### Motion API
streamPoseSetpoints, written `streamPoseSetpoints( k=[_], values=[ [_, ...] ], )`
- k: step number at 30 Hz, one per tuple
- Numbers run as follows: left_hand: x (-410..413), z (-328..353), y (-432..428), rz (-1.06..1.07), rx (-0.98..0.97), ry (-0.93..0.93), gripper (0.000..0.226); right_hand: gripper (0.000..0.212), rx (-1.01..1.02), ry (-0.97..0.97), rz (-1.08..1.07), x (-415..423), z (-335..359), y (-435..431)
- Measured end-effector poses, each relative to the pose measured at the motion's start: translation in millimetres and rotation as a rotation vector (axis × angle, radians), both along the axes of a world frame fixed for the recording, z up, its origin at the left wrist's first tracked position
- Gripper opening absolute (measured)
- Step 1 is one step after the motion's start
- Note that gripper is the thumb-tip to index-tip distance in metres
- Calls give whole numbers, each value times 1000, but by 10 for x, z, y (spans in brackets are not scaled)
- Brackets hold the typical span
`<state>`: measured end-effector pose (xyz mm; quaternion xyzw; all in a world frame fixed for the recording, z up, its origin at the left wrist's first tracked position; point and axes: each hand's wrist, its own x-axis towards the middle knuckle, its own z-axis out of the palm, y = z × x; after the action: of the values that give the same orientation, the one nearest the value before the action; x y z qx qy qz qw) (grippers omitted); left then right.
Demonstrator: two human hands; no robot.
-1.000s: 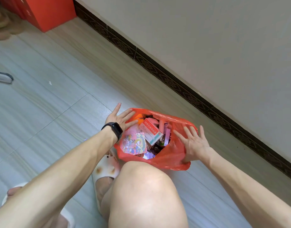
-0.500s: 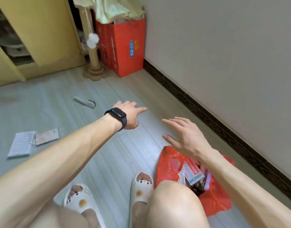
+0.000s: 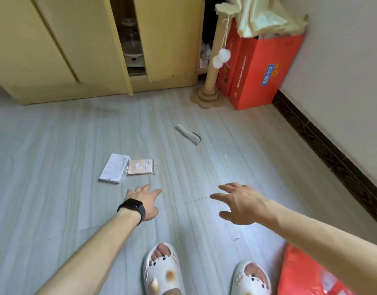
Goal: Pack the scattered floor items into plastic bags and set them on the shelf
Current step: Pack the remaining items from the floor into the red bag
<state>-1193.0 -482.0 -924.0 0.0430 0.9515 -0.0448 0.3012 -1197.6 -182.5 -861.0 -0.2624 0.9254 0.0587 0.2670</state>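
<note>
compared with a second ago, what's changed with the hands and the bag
Both hands left the orange-red plastic bag: the left hand and right hand now reach forward, open and empty. The white flat packet, tan packet and white brush lie unmoved.

A tan sisal-wrapped cat scratching post stands upright on a scalloped base in the far corner, with two white fluffy pompoms hanging from its top on strings. Just beside it, against the plain off-white wall, stand tall red cardboard boxes with a blue label, and a crumpled pale cream cloth lies on top. A dark patterned skirting board runs along the wall's foot. Pale grey wood-grain floor tiles cover the room. Two white foam slippers with small charms sit at the bottom edge.
</note>
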Motion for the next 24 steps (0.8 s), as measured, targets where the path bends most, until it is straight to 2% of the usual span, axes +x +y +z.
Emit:
streamPoseSetpoints(
  k=[3, 7, 13, 18, 22, 24],
  values=[
    [64, -513, -194, 64, 22, -67, 70, 65, 108, -121, 91, -126, -542, -290],
    [16, -978, -487, 122, -9, -26, 79, 68, 94, -219, 80, -338, -1267, -711],
    [-769, -1310, -1171, 286, -92, 155, 86, 76, -106, -150, -8, -503, -2195, -1246],
    [-1484, -1508, -1517, 522, 40, 97, 80, 79, -184, -129, -96, -489, -2433, -1295],
    [-1544, -1601, -1230, 366, 7, 187, 62, 78, -282, -104, -141, -533, -2416, -1265],
    [-1426, -1610, -995, 229, 42, 196, 57, 87, -332, -42, -189, -532, -2385, -1329]
  ],
)
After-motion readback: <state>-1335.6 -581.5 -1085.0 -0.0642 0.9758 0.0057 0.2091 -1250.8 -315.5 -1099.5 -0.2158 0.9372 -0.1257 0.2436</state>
